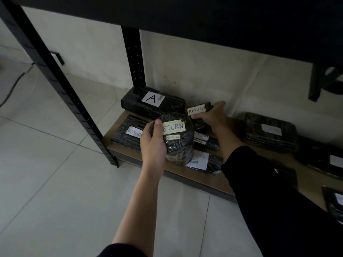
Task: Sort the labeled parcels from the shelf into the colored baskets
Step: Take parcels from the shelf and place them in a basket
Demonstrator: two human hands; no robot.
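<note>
My left hand (153,141) grips a round black-wrapped parcel (178,143) with a RETURN label, held just above the bottom shelf board (202,178). My right hand (213,115) grips a small black parcel (199,110), also labelled RETURN, further back near the wall. A black parcel marked A (153,102) lies at the back left of the shelf. Two flat RETURN parcels lie on the board: one at the left (128,133), one under my hands (206,140). No baskets are in view.
More black parcels lie to the right: a rounded one (271,132) and flat ones at the right edge (332,162). Black shelf uprights (61,84) stand at the left, with an upper shelf overhead. White floor tiles (55,182) spread in front.
</note>
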